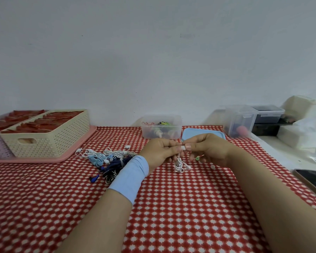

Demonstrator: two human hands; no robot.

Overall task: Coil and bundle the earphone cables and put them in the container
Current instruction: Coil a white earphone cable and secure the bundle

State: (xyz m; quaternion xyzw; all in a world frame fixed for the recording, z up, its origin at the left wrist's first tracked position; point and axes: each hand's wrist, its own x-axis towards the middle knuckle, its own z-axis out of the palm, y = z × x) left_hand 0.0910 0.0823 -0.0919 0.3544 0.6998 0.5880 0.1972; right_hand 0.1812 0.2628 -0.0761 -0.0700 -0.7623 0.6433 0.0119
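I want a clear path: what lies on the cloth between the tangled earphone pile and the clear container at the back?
Nothing. In the head view, only bare red-and-white tablecloth lies between the earphone pile and the clear container.

The scene is lit dimly and evenly; only faint, soft-edged shadows are cast on the table (171,216). The wall (153,52) is rendered a muddy grey (slightly blotchy). The table's far edge is bowed by the wide lens. The white cable (179,164) is blurred, the boxes (299,114) past the far right corner are smeared, and a dull sheen is seen on the phone (312,179) at the right edge.
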